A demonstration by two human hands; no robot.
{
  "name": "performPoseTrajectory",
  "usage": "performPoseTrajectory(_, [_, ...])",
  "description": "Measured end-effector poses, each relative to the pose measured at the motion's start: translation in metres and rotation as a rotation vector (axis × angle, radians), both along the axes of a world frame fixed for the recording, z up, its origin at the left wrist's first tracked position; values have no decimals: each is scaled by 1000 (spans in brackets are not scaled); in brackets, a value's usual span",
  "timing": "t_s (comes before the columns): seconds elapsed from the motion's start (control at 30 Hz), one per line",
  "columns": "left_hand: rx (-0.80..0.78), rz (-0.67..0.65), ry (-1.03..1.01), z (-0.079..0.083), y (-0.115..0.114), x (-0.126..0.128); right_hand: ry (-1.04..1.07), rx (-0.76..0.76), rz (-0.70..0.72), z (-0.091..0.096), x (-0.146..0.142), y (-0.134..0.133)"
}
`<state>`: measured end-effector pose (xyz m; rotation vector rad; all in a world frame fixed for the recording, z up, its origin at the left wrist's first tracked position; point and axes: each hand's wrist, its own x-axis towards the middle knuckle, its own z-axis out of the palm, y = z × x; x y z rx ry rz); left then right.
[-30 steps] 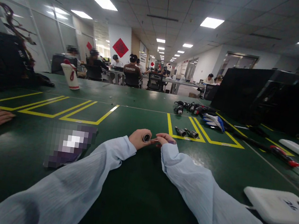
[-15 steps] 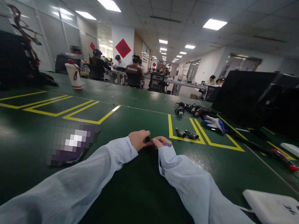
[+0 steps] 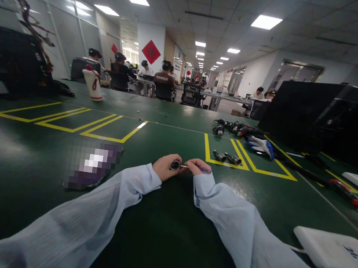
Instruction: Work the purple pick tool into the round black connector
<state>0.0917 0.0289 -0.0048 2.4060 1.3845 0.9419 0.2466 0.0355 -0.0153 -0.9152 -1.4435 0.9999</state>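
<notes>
My left hand (image 3: 163,167) is closed around a round metal connector (image 3: 175,165), its dark hollow end turned toward me. In my right hand (image 3: 195,166) is a small screwdriver with a purple handle (image 3: 206,171), pinched by the fingers. Its thin shaft reaches left to the side of the connector; whether the tip touches it is too small to tell. Both hands are over the green table, close together. Beyond my right hand, two similar metal connectors (image 3: 232,159) lie inside a yellow taped outline.
A purple phone-like object (image 3: 96,166), partly blurred, lies at left. Cabled connectors (image 3: 220,130) and a blue-and-white glove (image 3: 261,147) are at back right. A white device (image 3: 332,251) sits at front right, a paper cup (image 3: 92,85) at back left. People sit at farther tables.
My hands have drawn slightly apart, so the screwdriver's shaft now shows between them. The connector's open end faces me more. The view has shifted a little.
</notes>
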Motion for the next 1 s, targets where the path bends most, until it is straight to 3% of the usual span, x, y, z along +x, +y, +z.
performPoseTrajectory(0.27, [7, -37, -23, 1, 2, 1, -95, 146, -22, -5, -3, -4])
performPoseTrajectory(0.5, [-22, -26, -123, 2, 5, 0, 13, -11, 158, 0, -3, -5])
performPoseTrajectory(0.73, [-91, -26, -215, 2, 4, 2, 79, -65, 205, 3, -3, -8])
performPoseTrajectory(1.0, [-86, -5, -195, 7, 1, 4, -25, 107, 110, -1, -6, -11])
